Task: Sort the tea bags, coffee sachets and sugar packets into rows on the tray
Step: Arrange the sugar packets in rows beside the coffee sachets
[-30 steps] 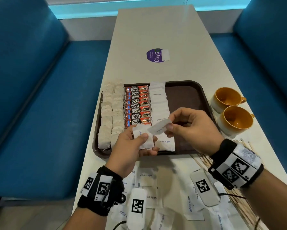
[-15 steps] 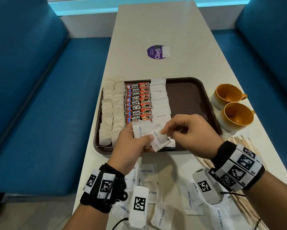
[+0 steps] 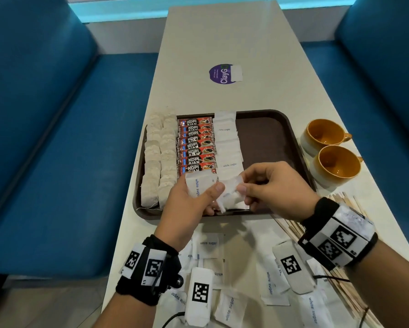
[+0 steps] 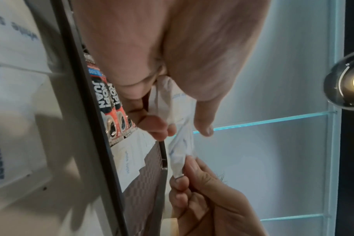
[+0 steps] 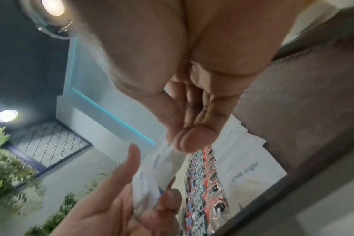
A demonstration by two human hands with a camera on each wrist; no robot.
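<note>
A dark brown tray [image 3: 269,138] holds two rows of tea bags [image 3: 159,157], a row of red coffee sachets [image 3: 196,145] and a row of white sugar packets [image 3: 227,143]. My left hand [image 3: 194,197] grips a small stack of white sugar packets [image 3: 196,185] over the tray's near edge. My right hand [image 3: 265,185] pinches one sugar packet [image 3: 231,195] at the stack's right side. Both wrist views show that packet [image 4: 180,153] [image 5: 162,159] stretched between the two hands.
Several loose sugar packets [image 3: 272,280] lie on the table in front of the tray. Two orange cups [image 3: 333,162] stand right of the tray. Wooden stirrers [image 3: 350,280] lie at the near right. A purple sticker [image 3: 222,73] marks the far table. Blue benches flank both sides.
My right hand brought its sugar packet down and left, from angled above the stack to against the stack in my left hand. Both hands stayed over the tray's near edge.
</note>
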